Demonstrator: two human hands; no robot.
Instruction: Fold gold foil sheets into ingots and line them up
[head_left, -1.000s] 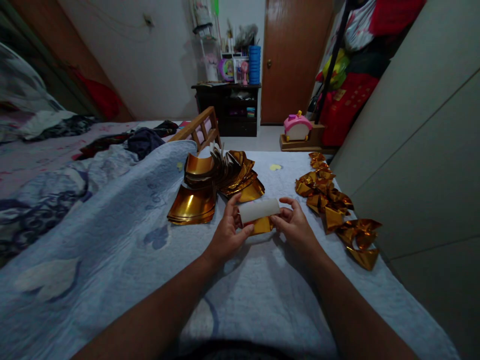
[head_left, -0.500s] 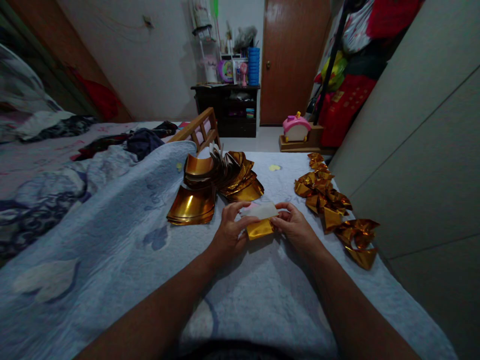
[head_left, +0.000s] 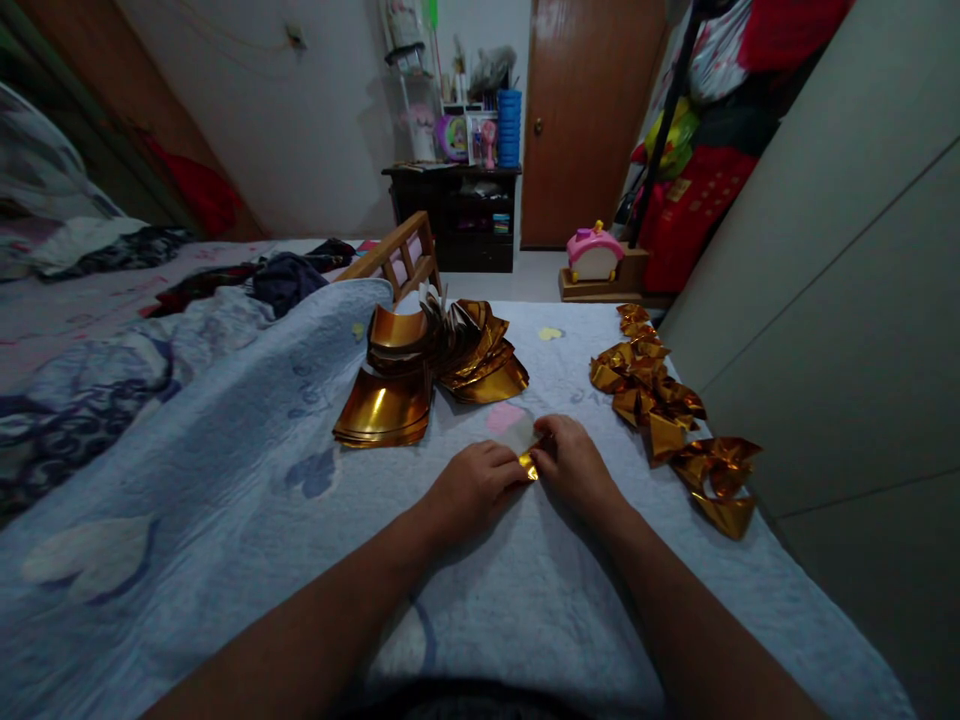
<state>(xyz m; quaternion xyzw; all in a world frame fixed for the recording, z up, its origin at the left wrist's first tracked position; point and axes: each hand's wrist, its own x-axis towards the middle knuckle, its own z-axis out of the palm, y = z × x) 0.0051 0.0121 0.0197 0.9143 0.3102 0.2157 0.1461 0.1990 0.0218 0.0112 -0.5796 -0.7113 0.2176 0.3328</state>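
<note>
Between my two hands is a small piece of gold foil paper, mostly covered by my fingers. My left hand is closed on its left side, fingers bent and pressed together. At its right end, my right hand pinches the paper with thumb and fingers. Beyond my hands, to the left, lies a fanned stack of gold foil sheets with pale undersides. A row of folded gold foil pieces runs along the bed's right side.
A blue quilt with heart shapes covers the surface under my hands. Rumpled clothes lie at the left beside a wooden rail. A tall pale panel rises at the right. Farther off stand a dark cabinet and a pink toy.
The foil paper, earlier spread wider with its white side showing, is now narrower and mostly hidden. My hands have come closer together, and my left hand has moved slightly nearer to me.
</note>
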